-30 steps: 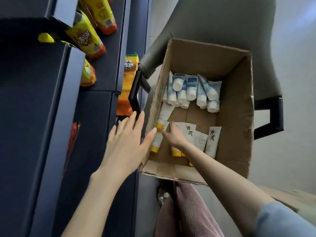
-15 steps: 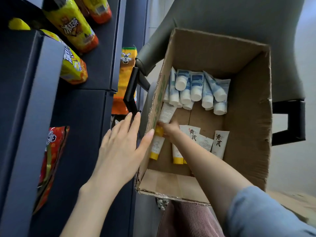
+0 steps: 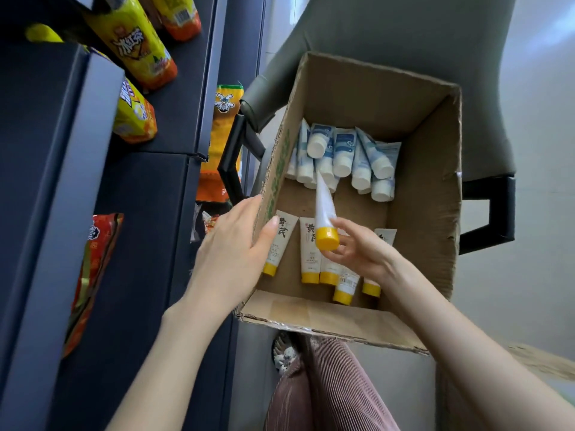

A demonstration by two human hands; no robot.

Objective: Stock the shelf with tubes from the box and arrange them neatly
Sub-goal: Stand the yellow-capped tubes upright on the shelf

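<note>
**One yellow-capped tube lifted above the box**

The right hand (image 3: 357,255) pinches a white tube (image 3: 324,209) near its yellow cap. The cap points toward the camera and the flat tail points down into the cardboard box (image 3: 427,188). The tube is held above the middle of the box floor, apart from the tubes below it.

The left hand (image 3: 231,253) lies with straight fingers on the box's left wall. Its thumb is hooked over the rim and it holds nothing.

Along the near edge of the box lie more yellow-capped tubes (image 3: 309,253), side by side with their caps toward the near wall. The right hand and wrist cover parts of several, so their number is uncertain. The one nearest the right wall shows only its cap and a corner.

At the far edge, blue-and-white tubes (image 3: 342,154) with white caps are piled against each other. The lower ones are half hidden, and the lifted tube's tail crosses in front of them.

The box sits on a grey chair (image 3: 404,35) with black armrests, and its seat is out of sight beneath.

To the left stands a dark shelf (image 3: 146,231), cut off by the frame's left edge. It carries yellow packs (image 3: 137,48) and a red packet (image 3: 93,269), whose print is only partly readable. An orange packet (image 3: 222,129) shows between the shelf and the chair.

Below the box are striped trousers (image 3: 326,396), and to the right is pale floor (image 3: 541,259).
</note>
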